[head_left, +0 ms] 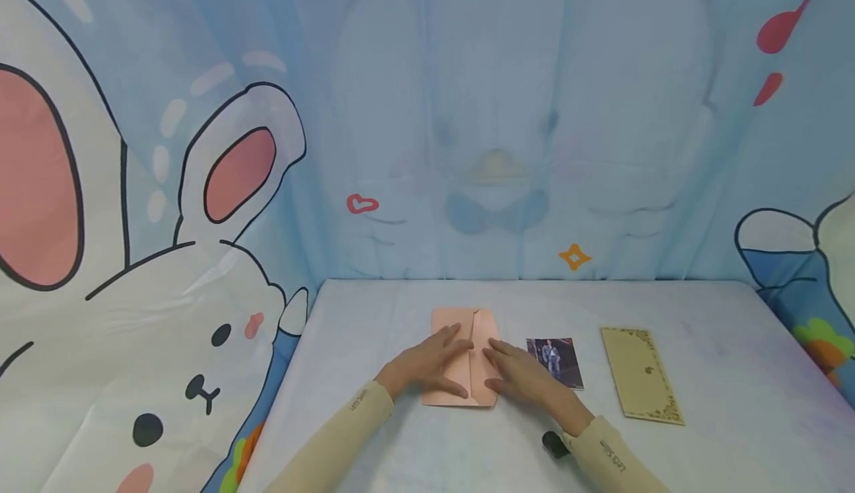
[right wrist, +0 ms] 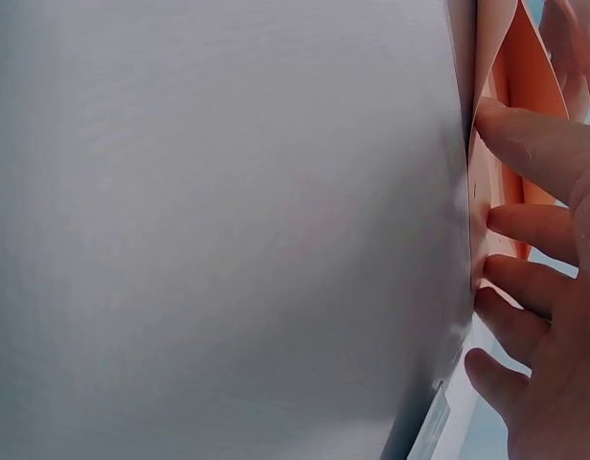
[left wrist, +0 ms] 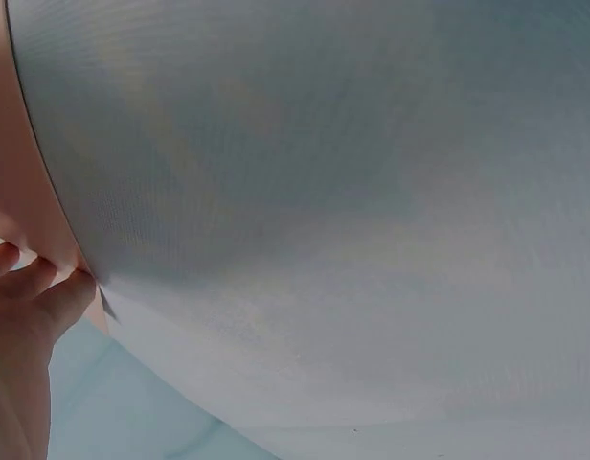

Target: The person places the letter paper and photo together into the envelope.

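Left hand and right hand, fingers spread and ungripping, touch a pink envelope (uneven pressure could crease it).

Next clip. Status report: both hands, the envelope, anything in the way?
Left hand and right hand on pink envelope. Envelope lying on table. Printed photo close beside right hand; nothing seen lying on envelope besides hands.

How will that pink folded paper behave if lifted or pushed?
The pink folded paper is probably light, since it looks thin. It may flex, as its layers gape apart in the right wrist view. Lying flat, it would likely slide, not roll.
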The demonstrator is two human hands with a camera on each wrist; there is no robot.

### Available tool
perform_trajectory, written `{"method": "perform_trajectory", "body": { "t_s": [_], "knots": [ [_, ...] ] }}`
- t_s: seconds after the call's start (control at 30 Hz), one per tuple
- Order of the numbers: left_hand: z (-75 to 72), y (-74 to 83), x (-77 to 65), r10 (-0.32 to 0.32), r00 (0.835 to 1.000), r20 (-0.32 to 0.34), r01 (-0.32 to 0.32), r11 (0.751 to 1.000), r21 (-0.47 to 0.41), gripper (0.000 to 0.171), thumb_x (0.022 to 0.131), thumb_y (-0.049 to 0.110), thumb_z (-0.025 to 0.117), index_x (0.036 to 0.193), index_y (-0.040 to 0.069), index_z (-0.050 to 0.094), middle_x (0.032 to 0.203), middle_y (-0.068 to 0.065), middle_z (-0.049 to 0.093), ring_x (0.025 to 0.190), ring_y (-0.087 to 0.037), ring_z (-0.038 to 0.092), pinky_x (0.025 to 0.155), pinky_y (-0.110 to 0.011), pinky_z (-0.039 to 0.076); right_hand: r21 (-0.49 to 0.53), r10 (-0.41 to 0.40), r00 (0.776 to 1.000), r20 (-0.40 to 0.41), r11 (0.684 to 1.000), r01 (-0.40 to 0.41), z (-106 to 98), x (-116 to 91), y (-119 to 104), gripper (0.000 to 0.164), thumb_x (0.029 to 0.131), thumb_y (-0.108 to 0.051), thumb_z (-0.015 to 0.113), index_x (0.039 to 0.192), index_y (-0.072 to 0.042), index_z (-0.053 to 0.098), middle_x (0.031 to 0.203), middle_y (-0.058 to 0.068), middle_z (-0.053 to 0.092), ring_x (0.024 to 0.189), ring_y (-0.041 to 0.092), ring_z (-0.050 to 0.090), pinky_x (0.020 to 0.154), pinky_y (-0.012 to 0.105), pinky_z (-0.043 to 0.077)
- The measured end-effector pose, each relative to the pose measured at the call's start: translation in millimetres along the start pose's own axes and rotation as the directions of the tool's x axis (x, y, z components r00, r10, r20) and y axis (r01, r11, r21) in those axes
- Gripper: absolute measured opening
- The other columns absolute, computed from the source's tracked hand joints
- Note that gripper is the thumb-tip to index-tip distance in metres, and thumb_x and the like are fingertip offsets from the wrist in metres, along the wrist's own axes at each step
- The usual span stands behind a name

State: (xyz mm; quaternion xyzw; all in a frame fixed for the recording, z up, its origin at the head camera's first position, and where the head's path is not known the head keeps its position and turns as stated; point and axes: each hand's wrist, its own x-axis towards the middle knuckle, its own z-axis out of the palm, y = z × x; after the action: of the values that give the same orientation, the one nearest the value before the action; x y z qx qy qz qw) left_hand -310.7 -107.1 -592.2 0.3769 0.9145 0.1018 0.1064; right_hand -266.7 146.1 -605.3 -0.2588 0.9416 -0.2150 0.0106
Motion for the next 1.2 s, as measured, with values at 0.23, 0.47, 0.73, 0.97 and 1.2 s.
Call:
{"method": "perform_trajectory", "body": {
  "t_s": [0.23,0.47,0.73,0.97,1.2],
  "knots": [
    [2.3,0.1,0.5,0.003,1.000,-0.008,-0.003,1.000,0.019,0.090,0.081,0.072,0.068,0.154,0.034,0.032,0.170,-0.008,0.012,0.155,-0.030,0.021,0.120,-0.045,0.034,0.027,0.039,0.999,0.012,0.999,-0.039,3.1,0.0,-0.1,0.060,0.095,-0.035,0.069,0.140,0.003,0.055,0.154,0.025,0.043,0.139,0.044,0.045,0.112,0.059,0.038],
    [3.7,0.5,2.6,0.008,1.000,-0.004,-0.008,0.998,0.055,0.090,0.080,0.074,0.066,0.154,0.035,0.032,0.169,-0.010,0.014,0.154,-0.032,0.024,0.120,-0.044,0.035,0.033,0.060,0.998,0.012,0.998,-0.061,3.0,-1.9,0.1,0.062,0.094,-0.035,0.070,0.140,0.003,0.055,0.155,0.022,0.043,0.141,0.043,0.044,0.113,0.059,0.037],
    [3.5,-0.9,4.2,0.016,1.000,0.001,-0.016,0.996,0.083,0.090,0.081,0.075,0.064,0.154,0.034,0.032,0.169,-0.011,0.014,0.154,-0.034,0.024,0.120,-0.043,0.035,0.038,0.069,0.998,-0.007,0.997,-0.068,-2.1,-5.1,-2.2,0.062,0.094,-0.033,0.071,0.141,0.004,0.054,0.156,0.023,0.042,0.141,0.044,0.043,0.113,0.059,0.037],
    [3.0,0.1,5.0,0.010,1.000,0.008,-0.010,0.996,0.086,0.090,0.081,0.076,0.064,0.154,0.035,0.032,0.169,-0.011,0.014,0.154,-0.033,0.024,0.120,-0.044,0.035,0.065,0.051,0.998,-0.046,0.997,-0.048,-3.5,-12.6,3.0,0.066,0.094,-0.034,0.070,0.144,0.005,0.050,0.155,0.026,0.041,0.141,0.047,0.042,0.112,0.062,0.037],
    [2.3,0.9,5.2,-0.001,1.000,0.015,0.000,0.997,0.076,0.091,0.079,0.075,0.067,0.153,0.034,0.033,0.169,-0.012,0.015,0.154,-0.034,0.024,0.119,-0.045,0.035,0.035,0.054,0.994,-0.094,0.998,-0.051,-5.6,-18.1,8.6,0.067,0.093,-0.034,0.072,0.143,0.003,0.050,0.152,0.027,0.044,0.139,0.048,0.044,0.110,0.064,0.037]
  ]
}}
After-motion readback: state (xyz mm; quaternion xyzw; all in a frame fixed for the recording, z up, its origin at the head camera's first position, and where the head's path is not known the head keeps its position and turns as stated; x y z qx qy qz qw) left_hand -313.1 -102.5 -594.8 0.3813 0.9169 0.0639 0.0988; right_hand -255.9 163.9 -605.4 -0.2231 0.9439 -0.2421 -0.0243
